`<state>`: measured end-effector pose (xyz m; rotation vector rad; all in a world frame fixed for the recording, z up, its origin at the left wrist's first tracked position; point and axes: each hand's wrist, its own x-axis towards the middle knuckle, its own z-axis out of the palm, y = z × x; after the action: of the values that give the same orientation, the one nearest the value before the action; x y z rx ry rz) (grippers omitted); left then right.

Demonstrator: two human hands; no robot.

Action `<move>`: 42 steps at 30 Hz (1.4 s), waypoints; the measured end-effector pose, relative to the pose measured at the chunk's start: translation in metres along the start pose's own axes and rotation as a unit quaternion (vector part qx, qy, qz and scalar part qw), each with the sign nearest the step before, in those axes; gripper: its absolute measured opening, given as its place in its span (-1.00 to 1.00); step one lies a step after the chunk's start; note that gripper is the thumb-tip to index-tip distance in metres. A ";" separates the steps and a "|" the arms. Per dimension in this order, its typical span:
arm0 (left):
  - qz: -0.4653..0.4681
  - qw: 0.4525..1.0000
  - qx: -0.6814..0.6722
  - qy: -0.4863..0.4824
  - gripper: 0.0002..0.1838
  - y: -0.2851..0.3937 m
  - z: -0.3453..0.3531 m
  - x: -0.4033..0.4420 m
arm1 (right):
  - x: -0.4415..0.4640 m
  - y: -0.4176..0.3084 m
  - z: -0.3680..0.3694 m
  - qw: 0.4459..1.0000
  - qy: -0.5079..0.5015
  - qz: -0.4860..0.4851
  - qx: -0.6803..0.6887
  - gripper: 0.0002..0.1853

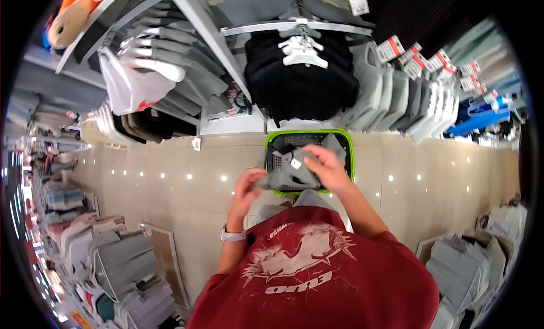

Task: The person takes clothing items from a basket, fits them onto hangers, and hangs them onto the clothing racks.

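A grey garment [289, 171] with a small white label is stretched between my two hands, above a black basket with a green rim [352, 159]. My left hand [248, 184], with a watch on its wrist, is closed on the garment's left end and slightly blurred. My right hand [324, 162] grips the garment near the label. More grey cloth [333, 145] lies in the basket behind my right hand. The basket stands on the floor, at the foot of the clothes racks.
Black tops [300, 82] on white hangers hang beyond the basket. Grey garments [198, 74] hang to the left, tagged clothes [391, 97] to the right. Clothing stands fill the lower left [122, 261] and lower right [462, 272]. Shiny tiles [187, 187] cover the floor.
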<state>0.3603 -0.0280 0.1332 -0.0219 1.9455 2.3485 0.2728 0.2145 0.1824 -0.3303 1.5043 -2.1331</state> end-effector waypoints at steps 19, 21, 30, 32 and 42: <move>-0.094 0.964 0.072 -0.239 -0.63 0.036 -0.075 0.001 | 0.035 0.115 0.094 0.908 0.124 0.233 0.326 -0.67; -0.048 0.964 0.087 -0.246 -0.62 0.037 -0.104 -0.001 | 0.050 0.137 0.123 0.912 0.171 0.226 0.297 -0.69; -0.098 0.929 0.143 -0.327 -0.70 0.051 -0.217 -0.006 | 0.122 0.217 0.211 0.896 0.351 0.215 0.167 -0.67; -0.069 0.944 0.116 -0.302 -0.76 0.053 -0.235 -0.009 | 0.132 0.214 0.226 0.893 0.378 0.191 0.154 -0.61; -0.075 0.948 0.121 -0.284 -0.69 0.059 -0.294 -0.009 | 0.159 0.204 0.235 0.868 0.457 0.124 0.151 -0.20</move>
<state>0.3509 -0.3278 0.1366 0.4540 1.8303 1.7438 0.3027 -0.1123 0.0627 1.0751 1.4701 -2.3566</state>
